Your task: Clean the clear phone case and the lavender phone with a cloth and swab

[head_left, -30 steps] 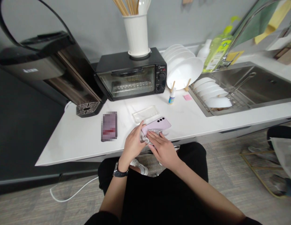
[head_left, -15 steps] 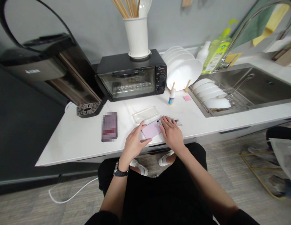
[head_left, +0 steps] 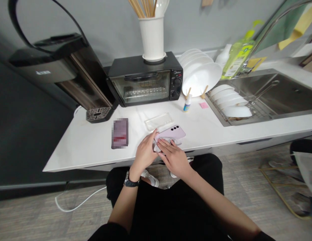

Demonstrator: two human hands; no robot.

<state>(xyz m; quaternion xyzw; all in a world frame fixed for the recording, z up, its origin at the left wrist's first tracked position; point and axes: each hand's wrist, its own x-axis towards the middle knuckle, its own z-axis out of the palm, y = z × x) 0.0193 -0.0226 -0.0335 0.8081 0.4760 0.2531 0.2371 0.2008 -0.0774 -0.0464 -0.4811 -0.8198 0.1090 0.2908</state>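
Note:
A lilac smartphone (head_left: 179, 133) lies back up on the white counter, its dark camera lenses at the right end. My left hand (head_left: 145, 150) grips its left end between thumb and fingers. My right hand (head_left: 173, 157) presses a crumpled greyish cloth (head_left: 177, 141) against the phone's back, near the lower left part. The fingers of that hand lie over the cloth and hide some of it. Just behind the phone rests a clear phone case (head_left: 159, 121). A small white spray bottle (head_left: 187, 103) with a blue label stands farther back, beside a pink slip (head_left: 203, 105).
A pixelated dark purple item (head_left: 120, 133) lies left on the counter (head_left: 95, 144). Behind stand a black water dispenser (head_left: 99, 113), a toaster oven (head_left: 145, 87) and white plates (head_left: 202, 78). At right, bowls (head_left: 237, 111) sit in a sink (head_left: 284, 100). A stool frame (head_left: 278, 190) is lower right.
My right hand has slid the cloth leftward along the phone, from the camera end toward my left hand, uncovering the lenses. My left hand stays at the phone's left end. The view has shifted slightly.

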